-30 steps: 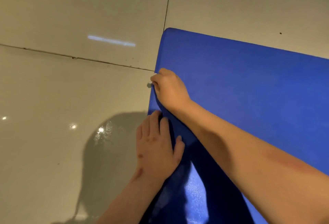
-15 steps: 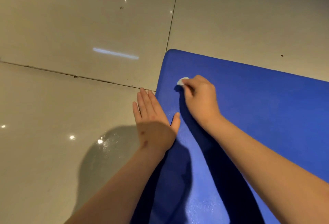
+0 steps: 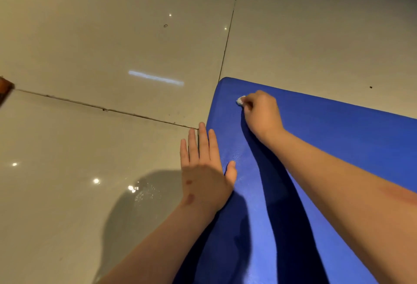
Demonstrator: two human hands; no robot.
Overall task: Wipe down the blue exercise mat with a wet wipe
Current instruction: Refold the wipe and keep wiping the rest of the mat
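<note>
Grip: the right hand [image 3: 262,114] has its fingers curled and pinches a small white wet wipe [image 3: 240,100]; only a little of the wad shows past the fingertips.
Wipe: it is pressed on the blue mat [image 3: 338,139], near the far left corner.
Left hand [image 3: 205,170]: flat, fingers straight and together, holding nothing; the thumb rests on the mat, the other fingers lie along the mat's left edge, partly on the floor [image 3: 90,35].
Mat: it lies flat on the floor, and dark shadows of both forearms fall on it.
Floor: glossy beige tiles with dark joints, and a wet-looking patch [image 3: 140,191] left of the left wrist.
</note>
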